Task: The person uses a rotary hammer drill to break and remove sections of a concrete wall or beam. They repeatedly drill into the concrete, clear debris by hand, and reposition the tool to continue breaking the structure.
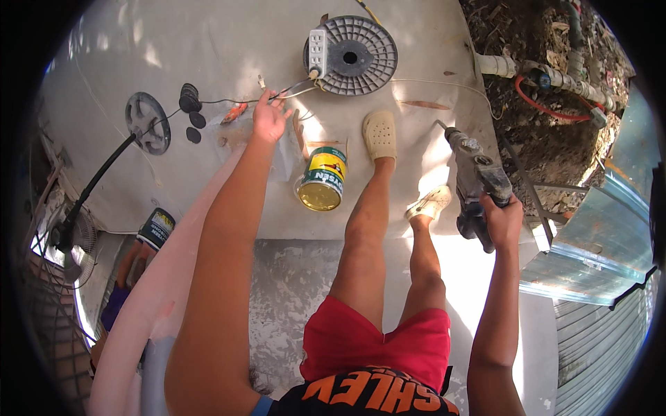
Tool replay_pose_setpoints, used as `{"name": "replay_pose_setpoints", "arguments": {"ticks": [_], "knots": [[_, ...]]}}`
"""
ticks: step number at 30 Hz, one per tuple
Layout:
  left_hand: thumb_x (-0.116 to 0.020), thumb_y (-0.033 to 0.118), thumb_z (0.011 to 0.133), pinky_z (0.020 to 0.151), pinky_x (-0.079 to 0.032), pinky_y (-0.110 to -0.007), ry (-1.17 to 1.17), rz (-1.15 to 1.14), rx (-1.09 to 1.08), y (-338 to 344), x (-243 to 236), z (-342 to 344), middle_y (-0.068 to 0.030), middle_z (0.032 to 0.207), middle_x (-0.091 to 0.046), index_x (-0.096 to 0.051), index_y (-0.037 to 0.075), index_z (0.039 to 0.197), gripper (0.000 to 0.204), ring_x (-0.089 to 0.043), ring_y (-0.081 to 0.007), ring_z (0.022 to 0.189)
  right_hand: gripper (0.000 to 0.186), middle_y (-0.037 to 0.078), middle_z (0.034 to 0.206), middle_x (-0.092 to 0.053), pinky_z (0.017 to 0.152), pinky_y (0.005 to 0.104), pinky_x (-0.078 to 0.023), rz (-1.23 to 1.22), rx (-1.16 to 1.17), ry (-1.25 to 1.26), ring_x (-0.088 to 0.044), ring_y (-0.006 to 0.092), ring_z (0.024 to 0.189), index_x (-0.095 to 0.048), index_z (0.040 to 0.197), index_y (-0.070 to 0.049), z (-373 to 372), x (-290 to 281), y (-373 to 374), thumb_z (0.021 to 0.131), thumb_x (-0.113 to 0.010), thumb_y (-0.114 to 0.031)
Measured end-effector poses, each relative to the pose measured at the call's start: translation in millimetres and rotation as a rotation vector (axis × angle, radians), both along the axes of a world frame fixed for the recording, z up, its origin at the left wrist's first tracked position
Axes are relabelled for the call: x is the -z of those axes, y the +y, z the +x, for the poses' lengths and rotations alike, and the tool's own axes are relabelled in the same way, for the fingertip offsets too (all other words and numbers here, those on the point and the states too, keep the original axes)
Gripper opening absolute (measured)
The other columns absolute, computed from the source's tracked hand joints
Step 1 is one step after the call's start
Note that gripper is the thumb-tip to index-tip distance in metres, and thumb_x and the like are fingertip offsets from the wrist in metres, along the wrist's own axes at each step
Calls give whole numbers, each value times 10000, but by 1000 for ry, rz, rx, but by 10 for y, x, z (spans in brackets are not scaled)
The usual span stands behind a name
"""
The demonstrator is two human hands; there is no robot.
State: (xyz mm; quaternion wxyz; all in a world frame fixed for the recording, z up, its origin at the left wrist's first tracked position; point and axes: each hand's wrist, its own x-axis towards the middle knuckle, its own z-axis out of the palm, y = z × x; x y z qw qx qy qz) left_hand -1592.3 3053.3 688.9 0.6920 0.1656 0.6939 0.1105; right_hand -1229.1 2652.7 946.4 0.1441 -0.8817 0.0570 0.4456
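Observation:
My right hand (502,220) is wrapped round the rear handle of a dark, dusty rotary hammer drill (479,166). The drill's bit points up and left over the pale concrete. Out in front, my left hand (270,119) is palm up with its fingers apart, near the cords. A pale plug (261,82) lies just beyond its fingertips. Farther off, a white power strip (317,54) rests on a black cable reel (361,48), with a plug in its near end. A paint can (322,182) lies tipped between my left hand and my foot.
At left are a standing fan's round base (148,123), several black discs (190,98) and a red-orange tool (234,113). Another person's hand (137,258) is by a second can (157,229). Right lie pipes (569,83), a red hose (544,109) and metal sheets (590,256).

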Motion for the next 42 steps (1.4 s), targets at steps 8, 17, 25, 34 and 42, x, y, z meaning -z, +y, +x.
{"name": "replay_pose_setpoints", "arguments": {"ticks": [8,17,25,34,42], "knots": [[-410,482,1141,860,-521,-409,79,184,59,74,4,265,-114,1034,-683,-409,110,1495,513,-676,-232,842,351,98,825,-754,723,328,-545,-4,12,-6,-677,148,723,-742,1038,61,174,-53,382,852,-791,-232],[-624,628,1019,586,-470,-334,281,-432,1228,-1642,-1090,-556,-68,898,-683,-596,87,1416,672,-571,-145,695,315,81,703,-688,596,334,-512,39,32,87,-639,145,602,-702,930,52,212,-386,319,857,-800,-239],[-642,729,958,679,-504,-302,-418,-524,1926,-1975,-4016,744,-83,857,-721,-706,79,1316,745,-614,-170,707,349,113,772,-743,662,358,-560,206,97,228,-694,185,655,-708,1018,48,-204,-1170,-630,849,-790,-246],[-720,536,991,753,-503,-296,-528,640,1481,-2331,-9233,1267,-99,1024,-725,-679,28,1348,622,-647,-150,882,408,199,948,-782,830,413,-583,298,-142,18,-769,315,887,-712,1161,27,-490,-3947,-1787,836,-764,-214],[-498,423,1126,858,-543,-359,-229,1996,407,-2610,-12837,888,-213,1488,-583,-562,42,1489,529,-690,-314,1108,403,214,974,-780,822,411,-583,364,-12,61,-771,298,869,-682,1208,54,-370,-8076,-2709,862,-757,-139]]}}
